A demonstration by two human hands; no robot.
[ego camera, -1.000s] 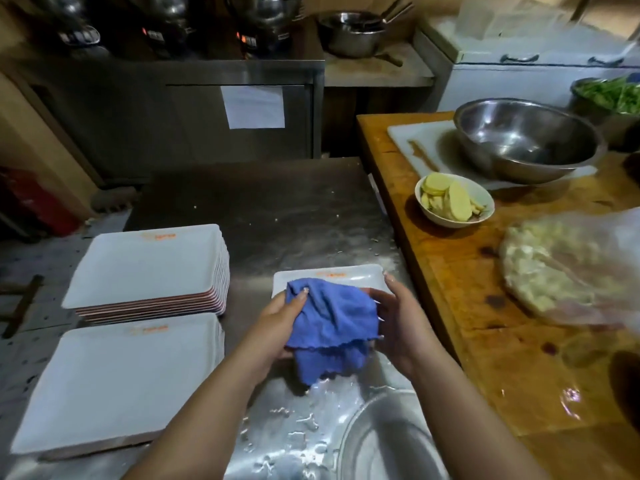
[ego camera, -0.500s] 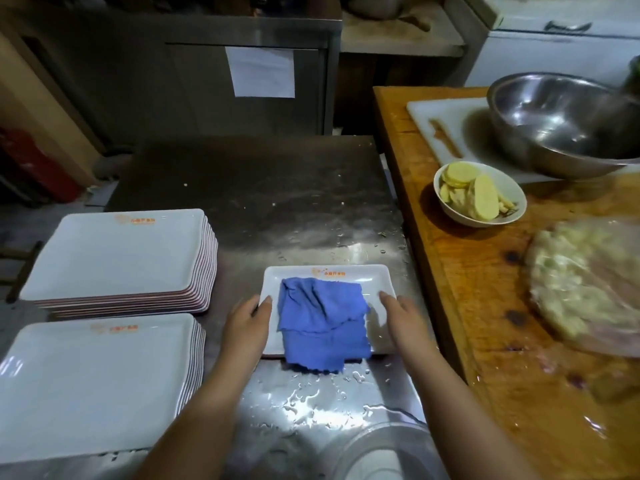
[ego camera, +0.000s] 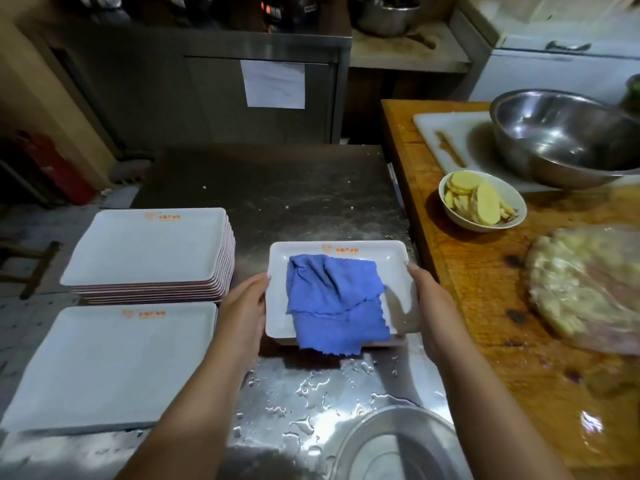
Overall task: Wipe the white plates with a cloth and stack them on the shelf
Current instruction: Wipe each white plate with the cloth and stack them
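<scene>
**A:** So the person's holding that white plate (ego camera: 337,292) by its two short edges, lower middle of the frame. Left hand (ego camera: 242,313) is wrapping the left rim, right hand (ego camera: 427,306) is on the right rim, fingers curling under. Both grips are closed on the plate, and the blue cloth (ego camera: 334,303) is just lying loose on top, hanging off the near edge.

**B:** Looks like it's hovering just off the steel worktop (ego camera: 277,192)?

**A:** I'm thinking so, there's a shadow under it, hard to say though. Stiff rectangular plate, probably melamine or ceramic, so rigid and breakable if dropped. Water's pooling on the worktop nearby, so I'm guessing the rim is slick. Two-handed at the edges seems right.

**B:** And the cloth?

**A:** Soft, floppy, could slide off if the plate's tilting. The two stacks (ego camera: 149,251) are sitting at left.
</scene>
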